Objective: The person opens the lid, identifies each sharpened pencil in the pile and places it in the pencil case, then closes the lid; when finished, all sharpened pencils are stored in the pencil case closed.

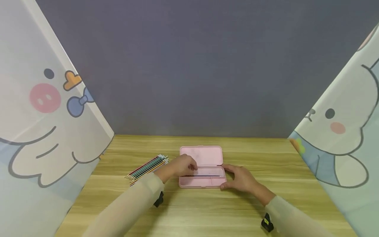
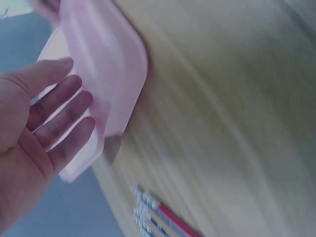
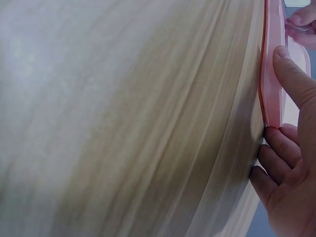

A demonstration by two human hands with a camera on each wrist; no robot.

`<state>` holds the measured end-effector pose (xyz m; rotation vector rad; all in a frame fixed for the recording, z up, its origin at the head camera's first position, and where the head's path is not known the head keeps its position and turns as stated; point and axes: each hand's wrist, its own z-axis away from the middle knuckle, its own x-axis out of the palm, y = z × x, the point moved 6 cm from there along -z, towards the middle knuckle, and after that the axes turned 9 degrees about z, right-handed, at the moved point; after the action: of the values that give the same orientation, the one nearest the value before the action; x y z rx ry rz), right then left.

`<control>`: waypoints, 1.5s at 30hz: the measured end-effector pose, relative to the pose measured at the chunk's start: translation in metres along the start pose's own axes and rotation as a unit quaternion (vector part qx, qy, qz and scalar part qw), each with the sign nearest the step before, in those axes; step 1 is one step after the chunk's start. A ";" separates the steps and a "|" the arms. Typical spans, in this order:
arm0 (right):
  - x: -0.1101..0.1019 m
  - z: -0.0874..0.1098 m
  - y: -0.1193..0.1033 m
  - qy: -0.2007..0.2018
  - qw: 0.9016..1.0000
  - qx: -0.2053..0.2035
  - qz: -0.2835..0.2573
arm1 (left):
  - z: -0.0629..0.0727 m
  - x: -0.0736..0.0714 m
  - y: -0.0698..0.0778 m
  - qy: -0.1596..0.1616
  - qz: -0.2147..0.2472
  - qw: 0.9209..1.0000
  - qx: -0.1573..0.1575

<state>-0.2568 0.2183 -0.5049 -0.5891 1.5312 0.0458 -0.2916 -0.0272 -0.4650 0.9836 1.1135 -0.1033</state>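
Observation:
A pink pencil case [image 1: 201, 187] lies on the table with its lid [image 1: 207, 154] raised at the back. A thin dark pencil [image 1: 207, 175] lies lengthwise inside it. My left hand [image 1: 185, 164] is over the left part of the case, and its fingers are loosely bent with nothing between them in the left wrist view. At the case's right end, my right hand [image 1: 240, 177] holds it, the thumb at the front corner and the fingers at the back. In the right wrist view, the thumb [image 3: 291, 74] lies against the pink side wall.
Several colored pencils [image 1: 148, 168] lie in a slanted bundle left of the case, partly behind the left forearm. The wood-grain table [image 1: 207, 214] ends at a grey back panel [image 1: 201, 65]. Cartoon-printed panels [image 1: 44, 131] stand on both sides.

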 end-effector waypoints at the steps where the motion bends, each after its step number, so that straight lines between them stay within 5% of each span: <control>1: 0.000 0.000 0.001 0.000 1.000 0.002 0.000 | 0.002 -0.004 -0.002 0.003 0.021 1.000 0.003; 10: 0.000 0.004 0.001 0.005 1.000 0.008 -0.001 | 0.042 -0.044 -0.041 0.075 0.175 0.982 0.005; 19: -0.001 0.005 0.000 0.005 1.000 0.010 -0.006 | 0.091 -0.072 -0.109 0.128 0.275 0.952 -0.053; 27: 0.001 0.004 0.001 0.003 1.000 0.009 -0.011 | 0.128 -0.080 -0.154 0.123 0.278 0.951 -0.054; 34: -0.001 0.002 -0.001 0.000 1.000 0.008 -0.014 | 0.144 -0.077 -0.187 0.114 0.277 0.949 -0.100; 45: -0.001 0.001 -0.002 -0.005 1.000 0.014 -0.006 | 0.138 -0.077 -0.187 0.117 0.241 0.958 -0.103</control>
<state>-0.2553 0.2173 -0.5031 -0.5743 1.5165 0.0183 -0.3296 -0.2651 -0.5072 1.0699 1.0411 0.5270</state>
